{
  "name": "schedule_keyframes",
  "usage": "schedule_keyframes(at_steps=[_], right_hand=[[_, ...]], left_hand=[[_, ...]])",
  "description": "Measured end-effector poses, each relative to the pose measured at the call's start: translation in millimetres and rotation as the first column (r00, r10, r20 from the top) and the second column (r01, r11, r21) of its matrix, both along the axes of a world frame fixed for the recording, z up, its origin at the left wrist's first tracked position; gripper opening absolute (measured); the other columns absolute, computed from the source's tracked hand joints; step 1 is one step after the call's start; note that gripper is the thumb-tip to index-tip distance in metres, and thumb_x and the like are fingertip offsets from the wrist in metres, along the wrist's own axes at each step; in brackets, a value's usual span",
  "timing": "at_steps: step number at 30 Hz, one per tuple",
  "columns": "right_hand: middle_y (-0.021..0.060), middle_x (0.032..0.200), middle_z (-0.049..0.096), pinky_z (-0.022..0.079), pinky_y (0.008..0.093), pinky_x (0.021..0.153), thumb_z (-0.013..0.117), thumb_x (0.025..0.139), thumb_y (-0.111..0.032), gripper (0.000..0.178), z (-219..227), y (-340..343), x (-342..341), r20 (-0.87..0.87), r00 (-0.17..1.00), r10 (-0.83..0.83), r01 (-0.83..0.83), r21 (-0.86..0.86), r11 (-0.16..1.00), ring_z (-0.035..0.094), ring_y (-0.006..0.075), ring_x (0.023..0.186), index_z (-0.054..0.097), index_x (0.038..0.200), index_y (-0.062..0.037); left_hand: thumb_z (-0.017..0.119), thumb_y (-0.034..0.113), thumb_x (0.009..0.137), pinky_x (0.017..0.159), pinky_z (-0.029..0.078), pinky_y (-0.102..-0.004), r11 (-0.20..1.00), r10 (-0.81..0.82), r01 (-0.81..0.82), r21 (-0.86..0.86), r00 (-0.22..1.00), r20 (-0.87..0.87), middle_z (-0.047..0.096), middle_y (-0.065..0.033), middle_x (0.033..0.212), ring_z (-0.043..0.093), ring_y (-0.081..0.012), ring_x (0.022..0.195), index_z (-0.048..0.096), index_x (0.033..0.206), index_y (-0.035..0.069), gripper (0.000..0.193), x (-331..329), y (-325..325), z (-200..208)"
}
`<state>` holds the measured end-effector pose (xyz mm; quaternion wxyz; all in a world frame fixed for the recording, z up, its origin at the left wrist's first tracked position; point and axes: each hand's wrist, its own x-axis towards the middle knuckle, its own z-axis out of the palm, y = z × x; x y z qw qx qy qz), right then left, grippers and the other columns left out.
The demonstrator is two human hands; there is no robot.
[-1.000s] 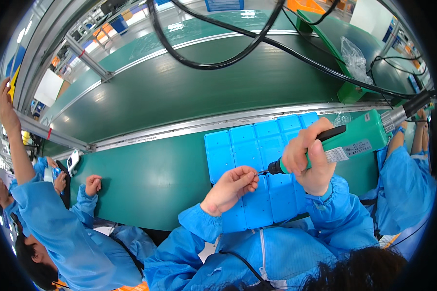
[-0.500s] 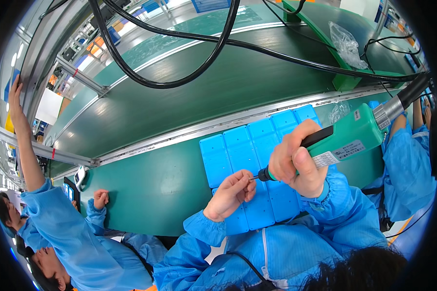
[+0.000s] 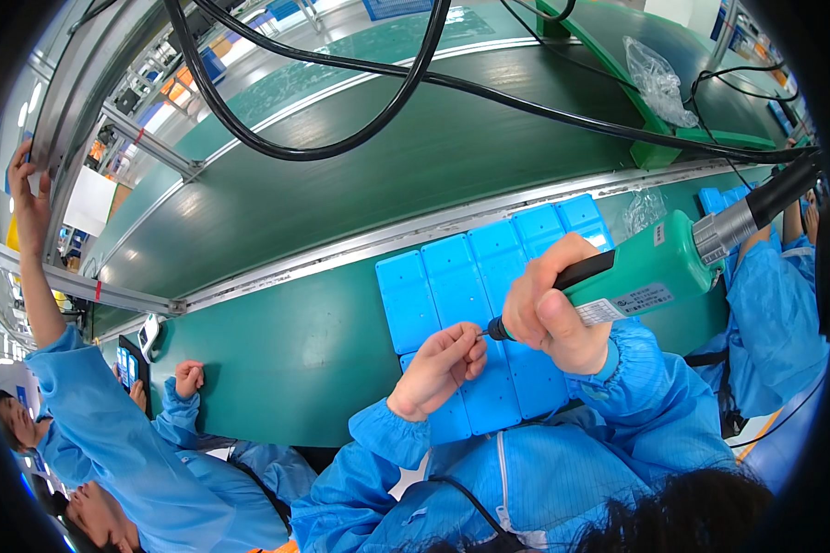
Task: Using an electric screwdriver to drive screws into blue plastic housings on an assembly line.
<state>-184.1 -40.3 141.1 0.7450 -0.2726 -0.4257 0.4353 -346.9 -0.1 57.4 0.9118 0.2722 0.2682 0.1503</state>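
Note:
My right hand (image 3: 567,323) is wrapped round a green electric screwdriver (image 3: 681,253) with a black nose, held tilted over the work. Its thin bit points left and meets the fingertips of my left hand (image 3: 438,370). Those fingers are pinched together at the bit's tip; whatever sits between them is too small to make out. Beneath both hands lie several blue rectangular plastic panels (image 3: 452,275) with small holes, set side by side in rows. My hands and the tool hide part of them.
A thick black cable (image 3: 526,97) loops over the green conveyor (image 3: 341,194). Crumpled clear plastic (image 3: 657,85) lies by a green bracket (image 3: 650,152). At left, a co-worker's raised arm (image 3: 37,276) reaches a metal frame (image 3: 143,302). Another blue-sleeved person (image 3: 776,323) is at right.
The screwdriver and my right hand have shifted very slightly left and down, bringing the tool's nose closer to my left fingertips. The co-worker's raised arm at left has moved a little.

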Motion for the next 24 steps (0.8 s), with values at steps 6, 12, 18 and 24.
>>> schedule_keyframes(at_steps=[6,12,18,24], right_hand=[[0.0047,0.061,0.050,0.037,0.0216,0.041,0.060,0.079,-0.010,0.017,1.6,-0.5,1.3,0.011,1.000,0.006,-0.006,0.020,1.000,0.047,0.0074,0.048,0.044,0.081,-0.0027],[0.0042,0.053,0.046,0.033,0.0219,0.038,0.057,0.082,-0.013,0.020,1.1,-0.2,4.3,-0.020,0.999,0.031,-0.029,0.078,0.997,0.043,0.0076,0.043,0.040,0.082,-0.0036],[0.0043,0.053,0.046,0.033,0.0223,0.038,0.057,0.082,-0.012,0.019,-14.8,-1.2,9.6,0.065,0.998,-0.015,0.013,0.026,1.000,0.043,0.0080,0.043,0.040,0.082,-0.0038],[0.0036,0.052,0.045,0.033,0.0223,0.037,0.056,0.082,-0.016,0.020,-32.1,1.7,9.4,0.235,0.971,-0.055,0.068,-0.045,0.997,0.041,0.0079,0.042,0.040,0.082,-0.0042]], left_hand=[[0.039,0.025,0.092,0.058,0.041,-0.0214,1.000,0.008,-0.008,0.025,1.000,-0.001,0.052,-0.0028,0.075,0.050,-0.0108,0.066,0.050,0.090,0.004,0.024,3.2,-0.3,-0.4],[0.039,0.024,0.092,0.062,0.046,-0.0238,0.991,0.109,-0.100,0.091,0.989,-0.104,0.058,-0.0061,0.080,0.056,-0.0133,0.071,0.051,0.091,0.004,0.023,4.1,-2.5,1.7],[0.042,0.025,0.091,0.053,0.044,-0.0231,0.930,0.320,-0.247,0.271,0.907,-0.274,0.056,-0.0041,0.070,0.054,-0.0119,0.060,0.052,0.083,0.005,0.024,-10.0,10.3,4.8],[0.043,0.024,0.090,0.052,0.042,-0.0220,0.925,0.310,-0.230,0.303,0.918,-0.247,0.054,-0.0024,0.068,0.053,-0.0105,0.059,0.052,0.081,0.006,0.022,-12.6,23.2,10.1]])
